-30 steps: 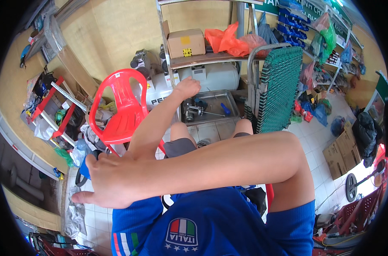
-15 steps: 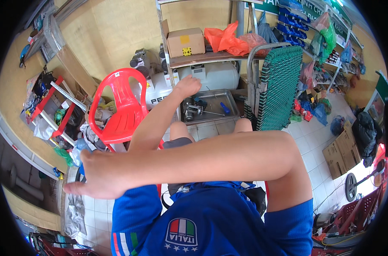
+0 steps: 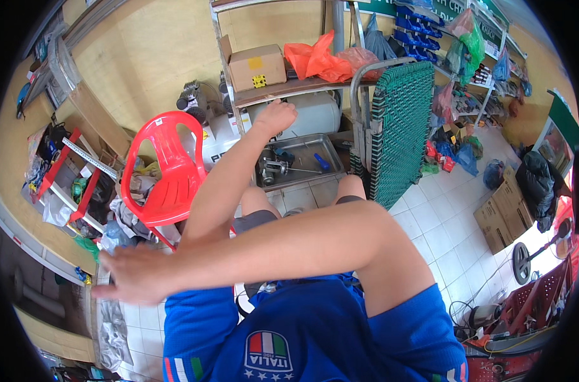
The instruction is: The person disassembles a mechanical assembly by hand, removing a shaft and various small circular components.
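Left hand (image 3: 277,118): reaches forward at the far end of its arm, fingers loosely curled; whether anything is in its grasp I cannot tell. It overlaps the tank in view, and contact with it is unclear.
Right hand (image 3: 138,275): held out across the body to the person's left, slightly blurred, fingers spread apart and thumb separate; nothing shows in it.
Forearms: the right forearm (image 3: 277,251) passes in front of the left forearm (image 3: 222,184), crossing it in view near the right wrist.
Metal tray (image 3: 305,150): shallow and rectangular, beyond the knees, just below the left hand in view.
Metal part (image 3: 273,169): silvery, lying in the tray's left portion, with a thin rod pointing right from near it.
Blue tool (image 3: 321,161): small, lying in the right portion of the same tray, apart from the metal part.
Tank (image 3: 320,113): pale grey cylinder on its side, behind the tray and under the shelf.
Shelf (image 3: 267,95): brown board carrying a cardboard box (image 3: 257,67) at left and an orange plastic bag (image 3: 318,58) to its right.
Red chair (image 3: 170,200): upright, left of the left forearm.
Green woven frame (image 3: 401,134): folded and standing upright, right of the tray.
Floor (image 3: 429,232): white tiles.
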Demonstrator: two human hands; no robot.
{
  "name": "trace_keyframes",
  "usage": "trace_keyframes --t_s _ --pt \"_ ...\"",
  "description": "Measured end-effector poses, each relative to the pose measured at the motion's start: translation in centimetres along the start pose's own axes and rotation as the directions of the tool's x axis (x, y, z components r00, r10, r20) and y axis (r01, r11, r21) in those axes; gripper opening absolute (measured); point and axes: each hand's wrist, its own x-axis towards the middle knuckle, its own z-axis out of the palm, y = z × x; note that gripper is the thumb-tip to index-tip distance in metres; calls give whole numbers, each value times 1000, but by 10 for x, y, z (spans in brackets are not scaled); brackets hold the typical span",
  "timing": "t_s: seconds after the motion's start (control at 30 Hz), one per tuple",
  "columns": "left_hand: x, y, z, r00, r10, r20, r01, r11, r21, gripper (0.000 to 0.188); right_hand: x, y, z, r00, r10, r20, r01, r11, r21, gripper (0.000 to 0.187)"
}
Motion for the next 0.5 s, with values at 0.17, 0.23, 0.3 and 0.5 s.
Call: trace_keyframes --t_s 0.17,0.23,0.3,0.5 --pt "-8 -6 -11 999 -5 -49 8 998 63 15 16 1 3 952 -300 57 305 942 -143 60" --pt "-2 -1 -5 991 -19 -129 16 1000 -24 15 21 62 -9 954 -299 3 277 880 -385 61" --pt "-21 -3 11 996 -87 -15 86 996 -34 15 12 68 -27 988 -137 69 153 862 -483 63" --pt "-37 2 24 983 -183 19 183 968 -169 14 28 125 -59 950 -297 97 240 495 -835 45"
